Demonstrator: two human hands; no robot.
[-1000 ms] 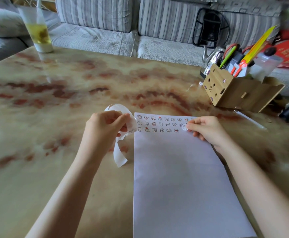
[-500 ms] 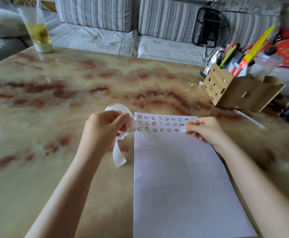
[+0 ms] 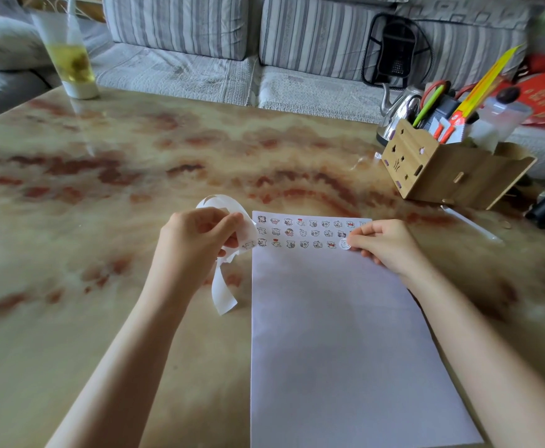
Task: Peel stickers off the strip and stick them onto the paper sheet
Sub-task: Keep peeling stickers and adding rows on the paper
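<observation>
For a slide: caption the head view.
Right hand holds a sticker to the paper sheet; left hand grips the strip.

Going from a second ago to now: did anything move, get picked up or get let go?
The right hand, pinching a round sticker, shifted slightly left and toward the person, to the right end of the third row on the paper sheet. Nothing was taken or let go. The left hand grips the strip as before; the sheet has not moved.
</observation>
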